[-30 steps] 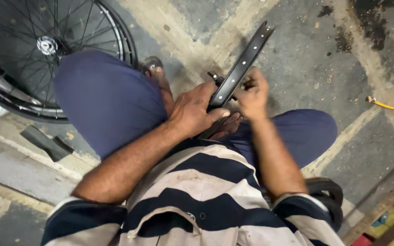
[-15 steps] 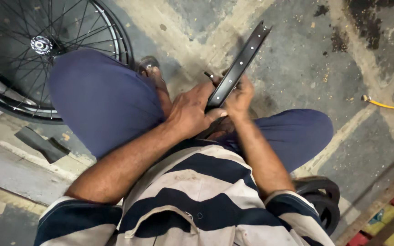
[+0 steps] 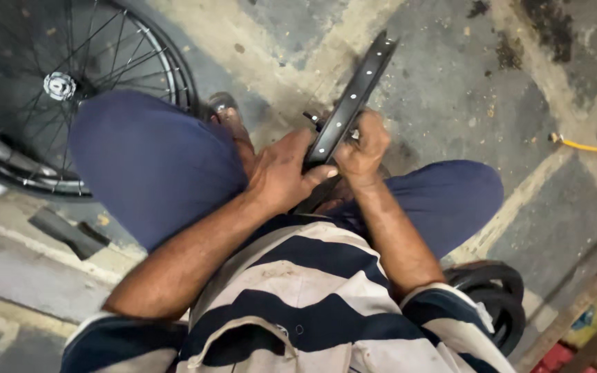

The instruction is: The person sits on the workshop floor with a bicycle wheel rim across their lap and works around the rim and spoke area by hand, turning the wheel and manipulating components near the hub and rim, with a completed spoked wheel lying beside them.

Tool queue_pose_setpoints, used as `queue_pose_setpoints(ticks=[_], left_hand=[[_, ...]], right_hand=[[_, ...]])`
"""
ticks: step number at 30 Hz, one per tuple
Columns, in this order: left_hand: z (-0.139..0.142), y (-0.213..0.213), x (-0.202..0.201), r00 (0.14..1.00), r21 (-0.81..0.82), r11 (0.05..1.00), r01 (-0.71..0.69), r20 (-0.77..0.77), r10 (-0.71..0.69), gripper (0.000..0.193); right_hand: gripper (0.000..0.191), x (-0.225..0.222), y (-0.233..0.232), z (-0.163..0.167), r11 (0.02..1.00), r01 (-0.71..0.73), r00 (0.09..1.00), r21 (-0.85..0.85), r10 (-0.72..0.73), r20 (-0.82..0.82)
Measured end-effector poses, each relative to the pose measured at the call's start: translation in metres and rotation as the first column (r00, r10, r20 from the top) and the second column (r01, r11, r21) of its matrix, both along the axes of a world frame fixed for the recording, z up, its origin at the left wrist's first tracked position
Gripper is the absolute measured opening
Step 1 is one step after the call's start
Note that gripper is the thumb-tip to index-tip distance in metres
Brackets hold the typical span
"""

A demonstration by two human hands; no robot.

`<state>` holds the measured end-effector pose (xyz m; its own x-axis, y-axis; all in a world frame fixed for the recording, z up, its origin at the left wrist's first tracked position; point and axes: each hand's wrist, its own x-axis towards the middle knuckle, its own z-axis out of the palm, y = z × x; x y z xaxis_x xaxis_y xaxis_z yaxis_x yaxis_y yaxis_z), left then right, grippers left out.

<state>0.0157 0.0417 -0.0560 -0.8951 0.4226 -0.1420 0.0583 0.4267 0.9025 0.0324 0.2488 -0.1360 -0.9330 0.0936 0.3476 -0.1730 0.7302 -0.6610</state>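
1. Head view: black bicycle rim [image 3: 350, 103] seen edge-on, a narrow dark strip with a row of small pale spoke holes. It sits mid-frame, between the person's knees, above the concrete floor [image 3: 464, 76].
2. Rim's long axis runs diagonally, near-left to far-right. The far end points up-right and is free, with open floor all around it. The near end drops behind the hands and out of sight.
3. Left hand [image 3: 281, 173] is closed around the rim's lower left edge, thumb laid across toward the rim.
4. Right hand [image 3: 362, 146] is curled shut against the rim's right side, touching it. Whether it also holds a small tool is too hidden to tell.
5. Room: open floor far and right of the rim. Left is tight, with the raised knee [image 3: 153, 166] just beside the left hand.
6. Spoked wheel [image 3: 57, 90] lies far left, behind the knee, well apart from the rim.
7. Yellow hose [image 3: 589, 146] at right edge. Black tyre [image 3: 499, 297] near right, by the elbow.
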Motion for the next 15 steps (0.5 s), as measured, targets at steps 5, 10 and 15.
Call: queue_pose_setpoints(ticks=[5, 10, 15], left_hand=[[0.003, -0.001, -0.003, 0.997, 0.047, 0.998, -0.03, -0.068, 0.033, 0.049], [0.001, 0.0, 0.0, 0.997, 0.032, 0.999, 0.007, -0.072, -0.005, 0.05], [0.003, 0.0, 0.0, 0.997, 0.024, 1.0, -0.006, -0.082, 0.008, 0.052]], right_hand=[[0.013, -0.019, 0.069, 0.02, 0.819, -0.037, 0.753, -0.572, 0.4, 0.523], [0.029, -0.023, 0.047, -0.005, 0.601, -0.01, 0.834, -0.799, 0.446, 0.325], [0.024, -0.018, -0.014, -0.004, 0.86, 0.07, 0.957, -0.506, 0.085, 0.277]])
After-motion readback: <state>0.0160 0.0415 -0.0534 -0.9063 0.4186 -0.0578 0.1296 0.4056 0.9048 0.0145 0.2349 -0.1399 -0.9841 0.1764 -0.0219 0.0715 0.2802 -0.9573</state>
